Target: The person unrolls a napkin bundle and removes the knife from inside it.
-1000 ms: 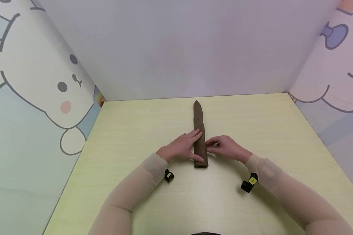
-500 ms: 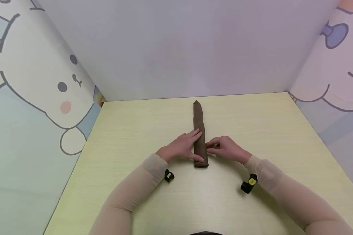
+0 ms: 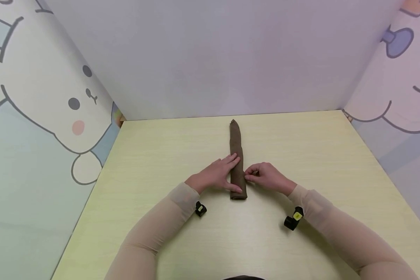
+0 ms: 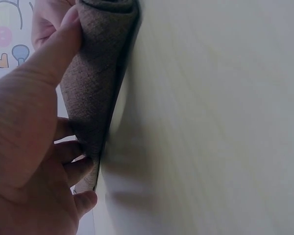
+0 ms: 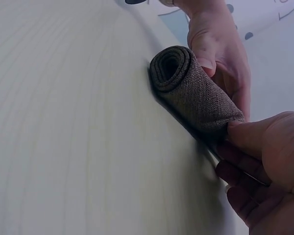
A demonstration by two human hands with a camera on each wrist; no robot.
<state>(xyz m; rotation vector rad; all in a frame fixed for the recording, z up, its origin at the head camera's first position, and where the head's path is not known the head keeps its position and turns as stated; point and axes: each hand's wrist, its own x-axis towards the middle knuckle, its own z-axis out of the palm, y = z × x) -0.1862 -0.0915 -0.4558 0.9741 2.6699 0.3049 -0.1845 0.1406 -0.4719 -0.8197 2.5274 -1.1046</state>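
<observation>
A brown cloth (image 3: 235, 140), rolled into a long narrow tube, lies on the pale wooden table (image 3: 161, 144), pointing away from me. Its near end shows a spiral of layers around a small hollow in the right wrist view. My left hand (image 3: 217, 174) rests across the roll from the left, thumb near the close end and fingers spread further up. From the right side, my right hand (image 3: 267, 177) pinches the cloth at its edge, with the thumb (image 5: 247, 133) on top and fingers curled low beside it.
A plain white wall (image 3: 210, 58) rises behind the table's far edge. Cartoon-printed panels stand at left (image 3: 45, 97) and right (image 3: 395, 85). Small black cameras hang at the left wrist (image 3: 200, 209) and right wrist (image 3: 292, 222).
My right hand and forearm have shifted slightly left, keeping to the side of the roll. The left hand and the cloth look nearly still.
</observation>
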